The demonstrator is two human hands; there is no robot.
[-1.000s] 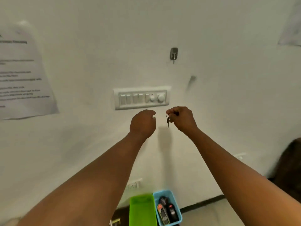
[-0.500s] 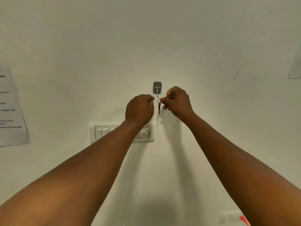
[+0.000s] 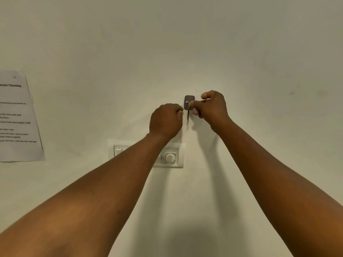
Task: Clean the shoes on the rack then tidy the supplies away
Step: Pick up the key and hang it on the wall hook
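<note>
Right hand [image 3: 213,108]: raised to the wall, thumb and forefinger pinched on the top of a small key [image 3: 188,113], the other fingers curled behind; the key's blade hangs straight down below the pinch.
Left hand [image 3: 166,120]: fingers curled into a loose fist just left of the key; nothing shows in it, and whether a fingertip touches the key cannot be told.
Key: its head sits right at the wall hook [image 3: 189,101], a small dark plate with a metal prong, between the two hands; whether the ring is already over the prong is too small to tell.
Wall hook: fixed on the bare wall [image 3: 259,52], above the right end of the switch panel [image 3: 172,156], which the left forearm partly covers.
Paper notice [image 3: 16,115]: stuck to the wall well off to the left, print blurred.
Shoes, rack, supplies: none in view.
Step in hand: by my reading, the tidying end of the task, hanging the key on the hook.
Next move: likely seating the ring fully over the prong, then easing the pinch open while the key hangs free; a small prong wants a steady, exact placement, or the key could slip and drop.
</note>
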